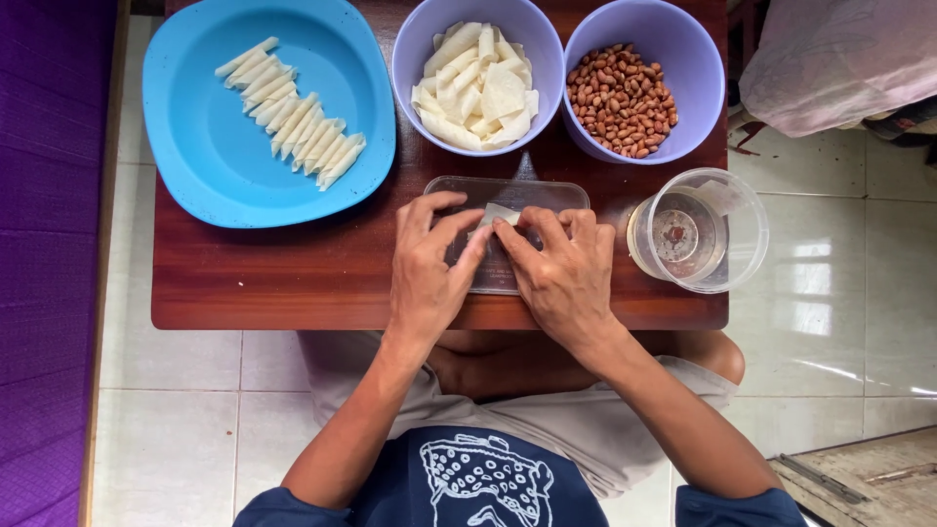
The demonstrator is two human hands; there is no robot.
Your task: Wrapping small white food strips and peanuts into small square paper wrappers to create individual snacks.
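My left hand and my right hand rest side by side on a clear plastic lid lying flat on the low wooden table. The fingertips of both hands pinch a small pale dough wrapper between them. The wrapper is partly hidden by my fingers. A purple bowl of cut pale wrappers stands just beyond the lid. Beside it a second purple bowl holds peanuts.
A blue plate at the table's far left carries a row of several rolled wrappers. A clear round container with a little liquid sits at the right edge. White floor tiles surround the table; purple fabric lies left.
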